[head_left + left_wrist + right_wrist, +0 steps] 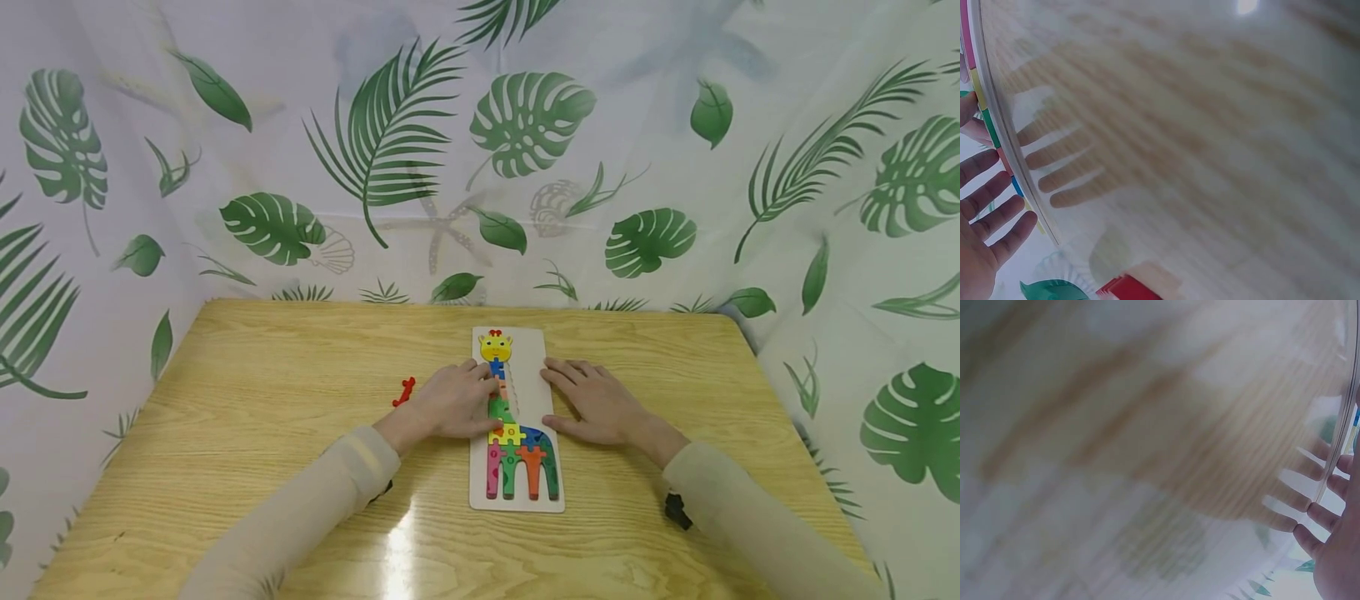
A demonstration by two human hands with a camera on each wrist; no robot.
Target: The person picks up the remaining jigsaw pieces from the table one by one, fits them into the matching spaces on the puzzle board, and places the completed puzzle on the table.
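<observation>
A giraffe jigsaw puzzle (511, 434) of coloured pieces lies in a pale board (531, 358) on the table, the yellow head at the far end and the legs at the near end. My left hand (459, 402) reaches over the board's left side, its fingertips on the neck and upper body pieces. Extended, spread fingers show on that left hand (985, 231) in the left wrist view. Along the board's right edge rests my right hand (596, 404), fingers straight and thumb apart. A small red piece (405, 392) lies on the table left of my left hand.
The wooden table (285, 383) has a glossy surface with a bright reflection near its front. Behind and beside it hangs a white cloth (420, 158) printed with green leaves.
</observation>
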